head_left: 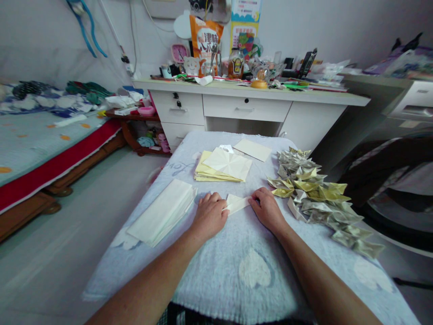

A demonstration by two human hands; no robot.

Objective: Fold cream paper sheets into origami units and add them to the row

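The folded paper (238, 204) is at the middle of the cloth-covered bench (216, 271), long axis left to right, right end angled slightly away from the person; the left hand (210, 215) and right hand (266, 207), set apart, each grip one end. Bare cloth extends between the forearms (162, 275) to the near edge, with a yellowish paper stack (207, 174) beyond, white paper stack (162, 212) left and paper shapes (316, 210) right. The hands conceal both paper ends, and the frame's bottom edge cuts off the forearms.
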